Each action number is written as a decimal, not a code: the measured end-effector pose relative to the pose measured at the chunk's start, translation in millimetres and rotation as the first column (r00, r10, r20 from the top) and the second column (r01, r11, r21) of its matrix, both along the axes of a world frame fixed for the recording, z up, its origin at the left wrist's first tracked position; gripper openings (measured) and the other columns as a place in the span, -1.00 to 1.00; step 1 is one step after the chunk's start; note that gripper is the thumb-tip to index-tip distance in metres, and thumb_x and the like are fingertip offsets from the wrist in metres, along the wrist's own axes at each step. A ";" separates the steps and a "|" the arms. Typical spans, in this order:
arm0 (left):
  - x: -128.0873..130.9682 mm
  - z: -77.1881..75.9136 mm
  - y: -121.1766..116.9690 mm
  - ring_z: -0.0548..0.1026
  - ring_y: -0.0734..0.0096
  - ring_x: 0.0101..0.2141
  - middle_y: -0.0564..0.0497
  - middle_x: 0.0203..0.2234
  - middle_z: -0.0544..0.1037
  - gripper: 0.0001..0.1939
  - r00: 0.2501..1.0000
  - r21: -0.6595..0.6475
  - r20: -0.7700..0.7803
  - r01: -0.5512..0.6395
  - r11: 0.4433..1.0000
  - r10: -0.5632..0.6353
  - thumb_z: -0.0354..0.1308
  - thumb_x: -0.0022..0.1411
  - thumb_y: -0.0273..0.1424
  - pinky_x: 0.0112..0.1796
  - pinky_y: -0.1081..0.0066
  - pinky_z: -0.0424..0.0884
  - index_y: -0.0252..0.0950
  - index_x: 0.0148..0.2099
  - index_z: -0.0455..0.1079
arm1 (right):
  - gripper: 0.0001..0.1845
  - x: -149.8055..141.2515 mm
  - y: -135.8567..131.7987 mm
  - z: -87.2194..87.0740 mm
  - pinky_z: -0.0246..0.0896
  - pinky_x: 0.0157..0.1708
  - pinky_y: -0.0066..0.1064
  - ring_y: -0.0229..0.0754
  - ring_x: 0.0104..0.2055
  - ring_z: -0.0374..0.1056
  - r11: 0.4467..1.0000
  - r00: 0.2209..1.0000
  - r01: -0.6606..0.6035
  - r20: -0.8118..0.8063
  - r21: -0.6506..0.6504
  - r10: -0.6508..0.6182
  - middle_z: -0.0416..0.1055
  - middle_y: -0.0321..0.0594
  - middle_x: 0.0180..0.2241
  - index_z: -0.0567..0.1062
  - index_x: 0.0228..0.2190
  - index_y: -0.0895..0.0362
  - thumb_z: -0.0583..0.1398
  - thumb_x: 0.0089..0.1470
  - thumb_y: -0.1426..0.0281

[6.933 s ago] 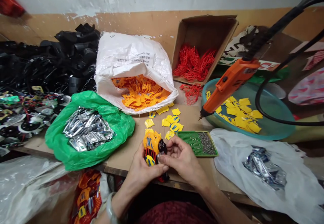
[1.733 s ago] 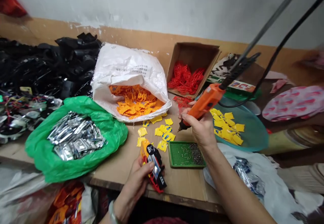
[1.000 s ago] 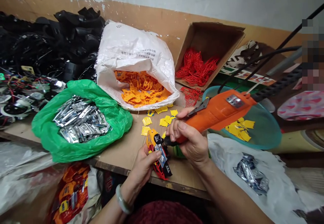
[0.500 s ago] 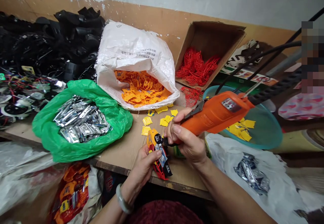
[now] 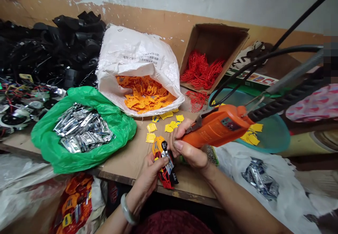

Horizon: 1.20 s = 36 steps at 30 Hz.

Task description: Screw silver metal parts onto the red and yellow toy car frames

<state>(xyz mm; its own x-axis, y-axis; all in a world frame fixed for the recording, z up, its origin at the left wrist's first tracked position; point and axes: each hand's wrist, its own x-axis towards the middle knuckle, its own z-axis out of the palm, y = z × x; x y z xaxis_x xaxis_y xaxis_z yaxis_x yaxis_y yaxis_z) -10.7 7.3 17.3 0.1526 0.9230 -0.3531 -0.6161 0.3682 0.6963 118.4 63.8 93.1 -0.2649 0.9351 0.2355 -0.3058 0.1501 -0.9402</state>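
Note:
My left hand (image 5: pixel 148 172), with a pale bangle on its wrist, grips a small plastic assembly (image 5: pixel 159 145) of orange, red, black and silver parts over the table's front edge. Its thumb presses on the silver face. My right hand (image 5: pixel 188 147) is wrapped round an orange electric screwdriver (image 5: pixel 213 126), which hangs on a metal hook and trails a black cord. The driver's tip points at the assembly's upper part; my fingers hide the tip, so I cannot tell whether it touches. Loose yellow pieces (image 5: pixel 151 137) lie just beyond the assembly.
A green bag (image 5: pixel 43 140) of silver parts stands left. Behind are a white sack (image 5: pixel 137 47) of orange parts and a cardboard box (image 5: pixel 239 38) of red parts. On the right are a teal basin (image 5: pixel 282 135), a white bag (image 5: pixel 232 170) and a small tray of screws (image 5: pixel 210 154).
My right hand and the screwdriver have shifted slightly left and the tool's rear has dropped a little. My left hand keeps hold of the assembly. The camera view has moved slightly.

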 end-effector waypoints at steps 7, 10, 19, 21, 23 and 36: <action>-4.0 1.1 1.0 0.41 0.50 -0.50 0.04 -0.50 0.52 -0.56 0.999 -0.056 -0.021 0.039 0.998 -0.040 0.56 -0.10 -0.22 -0.40 0.49 0.39 -0.36 -0.23 0.55 | -0.82 4.1 4.0 17.5 0.36 -0.46 -0.31 -0.27 -0.64 0.23 0.994 0.967 0.106 -0.238 0.039 -0.094 0.29 -0.48 -0.63 0.43 -0.24 0.05 0.29 0.09 0.39; -3.7 -0.5 0.5 0.41 0.51 -0.51 0.04 -0.50 0.53 -0.55 0.999 -0.058 -0.024 0.035 0.998 -0.037 0.56 -0.11 -0.22 -0.40 0.48 0.40 -0.37 -0.22 0.56 | -0.84 11.4 -3.5 27.2 0.36 -0.47 -0.32 -0.27 -0.65 0.23 0.992 0.960 0.119 -0.260 0.043 -0.103 0.30 -0.47 -0.64 0.45 -0.25 0.05 0.29 0.08 0.39; -1.7 -1.0 0.4 0.44 0.46 -0.48 -0.01 -0.45 0.58 -0.57 0.999 -0.040 -0.034 0.027 0.999 -0.028 0.54 -0.07 -0.24 -0.43 0.49 0.38 -0.39 -0.21 0.55 | -0.80 15.1 -23.2 17.3 0.33 -0.46 -0.35 -0.30 -0.64 0.27 1.000 0.967 0.019 -0.255 0.014 -0.015 0.34 -0.49 -0.63 0.43 -0.22 0.05 0.31 0.11 0.36; -1.2 -0.3 0.1 0.45 0.45 -0.46 -0.02 -0.44 0.59 -0.57 0.999 -0.026 -0.035 0.022 0.999 -0.023 0.53 -0.07 -0.24 -0.40 0.49 0.39 -0.40 -0.21 0.56 | -0.79 15.0 -23.3 14.4 0.32 -0.46 -0.35 -0.30 -0.64 0.26 1.000 0.969 0.016 -0.246 0.011 -0.013 0.34 -0.49 -0.63 0.41 -0.21 0.04 0.31 0.12 0.34; -0.8 -0.2 -0.3 0.45 0.44 -0.45 -0.03 -0.43 0.60 -0.59 0.999 -0.018 -0.035 0.020 1.000 -0.020 0.53 -0.05 -0.25 -0.39 0.49 0.39 -0.40 -0.22 0.56 | -0.78 14.8 -22.8 13.2 0.31 -0.47 -0.35 -0.29 -0.64 0.26 1.000 0.971 0.019 -0.240 0.007 -0.016 0.32 -0.50 -0.63 0.40 -0.22 0.04 0.32 0.12 0.33; -0.3 -2.3 -1.2 0.46 0.43 -0.41 -0.02 -0.39 0.61 -0.65 0.999 0.021 -0.024 0.022 1.000 -0.021 0.49 0.02 -0.29 -0.34 0.48 0.38 -0.38 -0.18 0.55 | -0.71 17.7 -24.3 5.8 0.34 -0.46 -0.30 -0.26 -0.64 0.26 1.000 0.987 0.017 -0.161 -0.021 -0.021 0.29 -0.52 -0.62 0.37 -0.22 -0.01 0.34 0.11 0.23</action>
